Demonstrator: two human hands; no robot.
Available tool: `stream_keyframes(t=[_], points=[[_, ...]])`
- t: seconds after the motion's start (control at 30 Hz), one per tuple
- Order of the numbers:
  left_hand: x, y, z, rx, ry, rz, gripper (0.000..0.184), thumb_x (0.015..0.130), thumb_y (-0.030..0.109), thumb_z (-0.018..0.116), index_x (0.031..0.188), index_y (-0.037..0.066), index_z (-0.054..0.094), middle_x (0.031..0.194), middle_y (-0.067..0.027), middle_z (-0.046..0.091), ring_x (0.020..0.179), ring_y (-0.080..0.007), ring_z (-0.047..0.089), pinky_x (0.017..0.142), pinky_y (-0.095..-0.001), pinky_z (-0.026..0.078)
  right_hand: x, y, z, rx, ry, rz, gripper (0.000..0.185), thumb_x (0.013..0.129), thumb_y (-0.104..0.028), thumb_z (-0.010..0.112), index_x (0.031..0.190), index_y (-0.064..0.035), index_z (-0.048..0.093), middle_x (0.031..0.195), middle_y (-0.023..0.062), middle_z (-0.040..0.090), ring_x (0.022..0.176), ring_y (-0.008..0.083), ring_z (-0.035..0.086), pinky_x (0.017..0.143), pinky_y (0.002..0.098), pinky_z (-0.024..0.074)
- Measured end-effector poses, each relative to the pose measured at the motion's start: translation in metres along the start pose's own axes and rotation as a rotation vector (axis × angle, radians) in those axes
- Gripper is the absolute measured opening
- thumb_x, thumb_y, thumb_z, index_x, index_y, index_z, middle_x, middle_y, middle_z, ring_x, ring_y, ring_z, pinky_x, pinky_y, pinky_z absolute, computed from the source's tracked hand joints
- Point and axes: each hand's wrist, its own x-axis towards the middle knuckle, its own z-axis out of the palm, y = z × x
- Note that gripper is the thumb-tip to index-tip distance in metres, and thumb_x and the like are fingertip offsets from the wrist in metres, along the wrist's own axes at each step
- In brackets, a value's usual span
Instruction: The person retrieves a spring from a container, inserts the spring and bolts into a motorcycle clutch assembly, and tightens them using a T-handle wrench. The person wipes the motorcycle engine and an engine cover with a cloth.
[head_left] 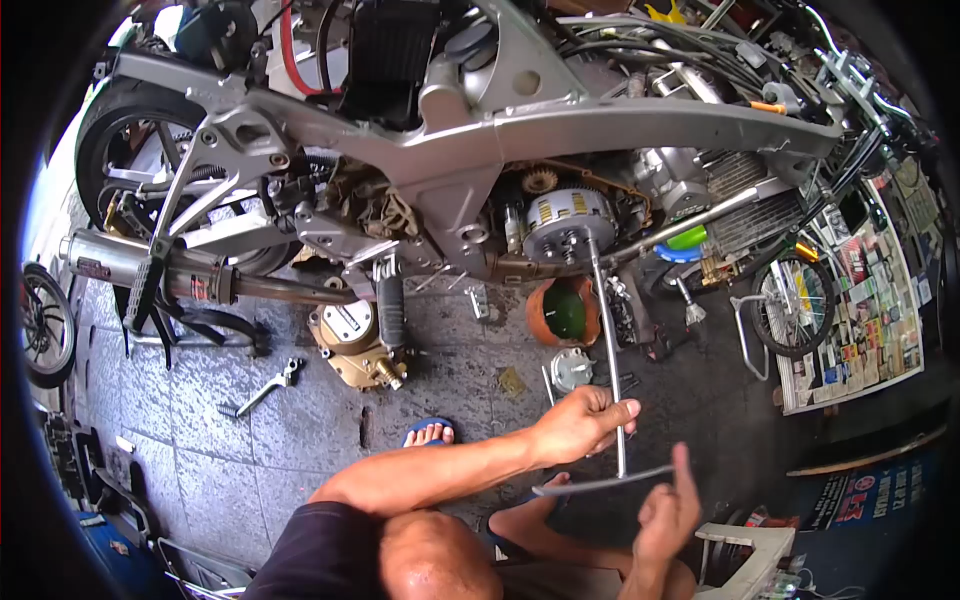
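Note:
My left hand (585, 428) is wrapped round the shaft of a long T-handle socket wrench (610, 345). The wrench's far end sits on the clutch assembly (568, 225) in the opened engine of a motorcycle. Its crossbar (600, 484) lies slightly tilted and a little blurred below that hand. My right hand (668, 515) is at the crossbar's right end, index finger stretched up against or just beside it, the other fingers loosely curled; contact is unclear. A toothed gear (540, 180) shows above the clutch.
A grey frame (640, 130) spans above the engine. On the tiled floor are a gold engine cover (350, 345), an orange-brown pot (565, 312) with dark green inside, a metal lever (265, 390) and a round metal part (572, 370). A silver exhaust (130, 265) juts left.

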Motion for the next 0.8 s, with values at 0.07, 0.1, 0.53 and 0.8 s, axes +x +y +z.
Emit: stream_keyframes(t=[0.07, 0.1, 0.53, 0.8], points=[[0.01, -0.005, 0.005, -0.079, -0.013, 0.048, 0.042, 0.098, 0.039, 0.052, 0.079, 0.003, 0.062, 0.05, 0.0035, 0.043, 0.044, -0.0048, 0.035, 0.043, -0.0242, 0.027, -0.006, 0.029, 0.014, -0.346, -0.376, -0.102, 0.04, 0.081, -0.007, 0.052, 0.117, 0.0087, 0.06, 0.076, 0.0204, 0.068, 0.073, 0.0254, 0.067, 0.073, 0.0381, 0.0531], [0.009, 0.005, 0.008, -0.02, 0.026, 0.035, 0.043, 0.098, 0.039, 0.052, 0.078, 0.003, 0.062, 0.049, 0.0032, 0.044, 0.043, -0.0051, 0.036, 0.042, -0.0247, 0.027, -0.03, 0.039, 0.036, -0.016, -0.428, -0.044, 0.038, 0.081, -0.009, 0.054, 0.113, 0.0101, 0.062, 0.08, 0.0228, 0.068, 0.079, 0.0271, 0.069, 0.08, 0.0387, 0.0522], [0.023, -0.011, -0.001, 0.147, 0.239, 0.052, 0.043, 0.097, 0.04, 0.054, 0.075, 0.004, 0.063, 0.051, 0.0036, 0.044, 0.045, -0.0059, 0.035, 0.043, -0.027, 0.028, -0.021, -0.034, 0.013, 0.245, -0.161, -0.214, 0.048, 0.084, -0.006, 0.047, 0.13, 0.0061, 0.052, 0.056, -0.0013, 0.052, 0.048, 0.004, 0.045, 0.045, 0.0209, 0.0373], [0.016, 0.007, -0.007, 0.076, 0.229, 0.06, 0.043, 0.096, 0.04, 0.055, 0.074, 0.004, 0.063, 0.05, 0.0027, 0.044, 0.046, -0.0065, 0.039, 0.043, -0.027, 0.03, -0.024, -0.005, 0.029, -0.091, -0.479, -0.174, 0.035, 0.08, -0.007, 0.055, 0.111, 0.005, 0.066, 0.079, 0.0158, 0.066, 0.064, 0.018, 0.062, 0.062, 0.0311, 0.0487]])
